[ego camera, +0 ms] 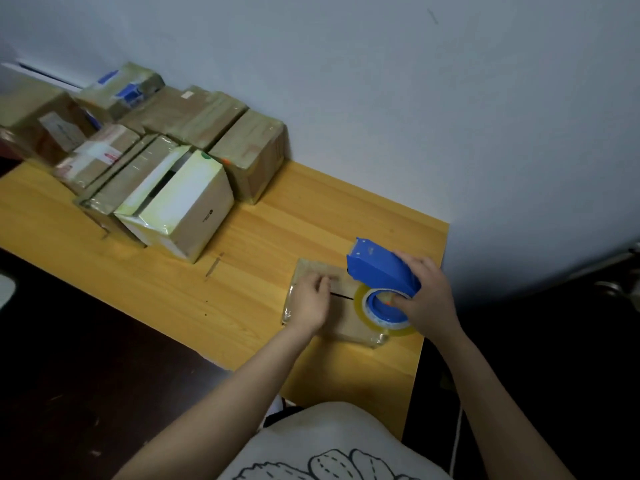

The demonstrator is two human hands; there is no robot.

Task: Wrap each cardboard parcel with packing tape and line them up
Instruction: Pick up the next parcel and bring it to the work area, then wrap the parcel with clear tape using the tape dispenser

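Observation:
A small flat cardboard parcel (341, 315) lies near the right end of the wooden table (242, 265), partly covered in shiny tape. My left hand (310, 303) rests on its left half, fingers loosely bent, pressing it down. My right hand (424, 299) grips a blue tape dispenser (379, 268) with a roll of clear yellowish tape (384, 315), held over the parcel's right side. At the far left, several taped parcels (166, 161) stand packed together in rows against the wall.
The table's right edge (433, 306) is close to my right hand, with dark floor beyond it. A grey wall runs behind the table. Bare wood lies between the parcel rows and the parcel under my hands.

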